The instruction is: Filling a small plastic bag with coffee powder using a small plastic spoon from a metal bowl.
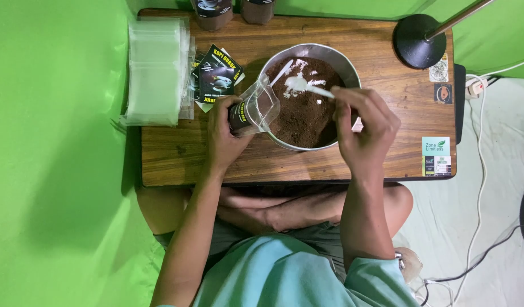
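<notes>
A round metal bowl (346, 61) full of dark brown powder (307, 113) sits in the middle of a low wooden table (171, 159). My right hand (364, 128) grips a white plastic spoon (304, 86) whose head hovers over the powder. My left hand (225, 133) holds a small clear plastic pouch (259, 105) with a black label, its mouth open and tilted against the bowl's left rim. White streaks lie on the powder.
A stack of clear plastic bags (156, 71) lies at the table's left end, with black printed labels (216, 74) beside it. Two dark jars (213, 12) stand at the far edge. A black lamp base (418, 40) occupies the right corner. Cables (481, 170) trail on the floor.
</notes>
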